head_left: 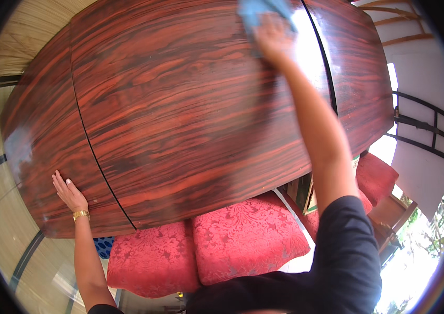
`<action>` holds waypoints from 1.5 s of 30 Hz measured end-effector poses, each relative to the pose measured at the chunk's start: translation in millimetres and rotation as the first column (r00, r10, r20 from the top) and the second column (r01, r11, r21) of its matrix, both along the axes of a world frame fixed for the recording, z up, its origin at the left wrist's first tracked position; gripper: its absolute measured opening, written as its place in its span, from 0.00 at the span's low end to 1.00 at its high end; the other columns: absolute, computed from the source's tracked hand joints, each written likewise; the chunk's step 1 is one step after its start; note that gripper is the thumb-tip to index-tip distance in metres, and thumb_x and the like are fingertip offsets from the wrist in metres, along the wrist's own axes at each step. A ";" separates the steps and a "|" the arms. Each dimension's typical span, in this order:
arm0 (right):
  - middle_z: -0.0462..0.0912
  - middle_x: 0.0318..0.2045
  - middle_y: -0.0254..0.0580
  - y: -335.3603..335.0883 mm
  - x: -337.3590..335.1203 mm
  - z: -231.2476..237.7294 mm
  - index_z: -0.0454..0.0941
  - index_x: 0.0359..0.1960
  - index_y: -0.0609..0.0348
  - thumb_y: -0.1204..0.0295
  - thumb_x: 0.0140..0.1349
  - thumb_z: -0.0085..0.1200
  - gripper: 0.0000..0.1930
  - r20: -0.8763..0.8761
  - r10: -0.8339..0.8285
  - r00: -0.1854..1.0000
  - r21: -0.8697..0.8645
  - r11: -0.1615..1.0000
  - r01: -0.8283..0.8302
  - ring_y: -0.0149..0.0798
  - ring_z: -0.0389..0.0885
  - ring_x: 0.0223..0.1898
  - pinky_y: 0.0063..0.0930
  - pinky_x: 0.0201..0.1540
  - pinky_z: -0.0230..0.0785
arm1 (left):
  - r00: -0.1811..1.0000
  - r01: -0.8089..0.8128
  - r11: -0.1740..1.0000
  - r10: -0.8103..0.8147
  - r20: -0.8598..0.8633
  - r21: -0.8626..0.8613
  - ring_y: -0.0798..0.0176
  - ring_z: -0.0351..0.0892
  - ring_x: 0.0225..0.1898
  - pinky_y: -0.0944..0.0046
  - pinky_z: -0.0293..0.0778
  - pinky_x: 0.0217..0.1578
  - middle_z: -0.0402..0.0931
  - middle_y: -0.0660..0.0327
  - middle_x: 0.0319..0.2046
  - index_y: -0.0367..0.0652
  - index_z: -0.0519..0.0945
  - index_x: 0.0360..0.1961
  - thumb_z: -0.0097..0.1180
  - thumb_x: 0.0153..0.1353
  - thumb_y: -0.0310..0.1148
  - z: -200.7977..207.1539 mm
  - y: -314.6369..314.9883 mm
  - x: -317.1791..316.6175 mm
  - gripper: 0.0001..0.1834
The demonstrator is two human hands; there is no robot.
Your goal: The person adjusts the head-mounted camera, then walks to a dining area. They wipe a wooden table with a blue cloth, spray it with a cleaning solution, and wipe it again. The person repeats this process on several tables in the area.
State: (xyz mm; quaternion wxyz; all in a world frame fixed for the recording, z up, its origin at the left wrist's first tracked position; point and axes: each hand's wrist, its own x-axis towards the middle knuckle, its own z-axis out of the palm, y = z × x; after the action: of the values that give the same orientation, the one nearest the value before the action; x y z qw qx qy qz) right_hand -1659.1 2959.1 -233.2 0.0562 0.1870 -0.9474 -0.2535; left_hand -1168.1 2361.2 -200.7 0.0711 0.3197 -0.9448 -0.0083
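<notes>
A large dark wooden table [180, 115] with glossy red-brown streaks fills most of the view. My right hand [274, 36] reaches across to its far side, with a light blue cloth [250, 13] under the palm and fingers. That hand and the cloth are smeared by motion, and both lie against the tabletop. On the table's near left end my left hand [70, 194] rests flat with its fingers stretched out, holding nothing. A gold-coloured watch or bracelet [80, 214] circles the left wrist.
Two red patterned chair seats [248, 235] stand under the near edge. Another red seat [376, 178] is at the right. Narrow dark seams [88, 141] cross the tabletop. Wooden chair-like slats [402, 21] show at the far right, dark metal bars [423, 124] nearer.
</notes>
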 end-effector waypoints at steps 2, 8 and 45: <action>0.53 0.81 0.48 103.6 -7.3 -4.5 0.62 0.77 0.48 0.51 0.79 0.35 0.30 0.072 -0.154 0.985 -0.259 0.951 0.168 0.60 0.48 0.81 0.74 0.77 0.40 | 1.000 0.022 1.000 -0.022 -0.010 -0.001 0.40 0.51 0.80 0.35 0.48 0.75 0.53 0.48 0.80 0.51 0.60 0.80 0.34 0.80 0.46 -10.2 -2.0 -2.8 0.31; 0.55 0.81 0.52 63.3 52.8 -12.9 0.64 0.77 0.52 0.47 0.80 0.28 0.33 0.196 -0.303 0.933 -0.393 0.847 0.358 0.69 0.40 0.82 0.84 0.73 0.34 | 1.000 -0.012 1.000 0.012 0.013 -0.014 0.40 0.51 0.80 0.35 0.48 0.75 0.53 0.48 0.80 0.53 0.59 0.81 0.35 0.79 0.47 0.2 5.7 -8.7 0.32; 0.61 0.78 0.46 -44.7 463.1 68.3 0.66 0.76 0.41 0.42 0.63 0.60 0.41 0.516 0.295 0.804 -0.662 0.733 0.156 0.64 0.53 0.79 0.83 0.74 0.34 | 1.000 0.013 0.996 -0.015 -0.021 -0.090 0.42 0.52 0.80 0.36 0.54 0.74 0.52 0.54 0.81 0.57 0.60 0.80 0.34 0.80 0.54 -35.7 -43.1 13.2 0.32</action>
State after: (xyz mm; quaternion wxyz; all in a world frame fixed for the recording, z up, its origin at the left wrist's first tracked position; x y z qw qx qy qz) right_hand -1196.0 2914.4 -164.9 -0.1667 0.2601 -0.9335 0.1821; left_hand -1155.0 2318.1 -236.4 0.0956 0.3093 -0.9457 0.0303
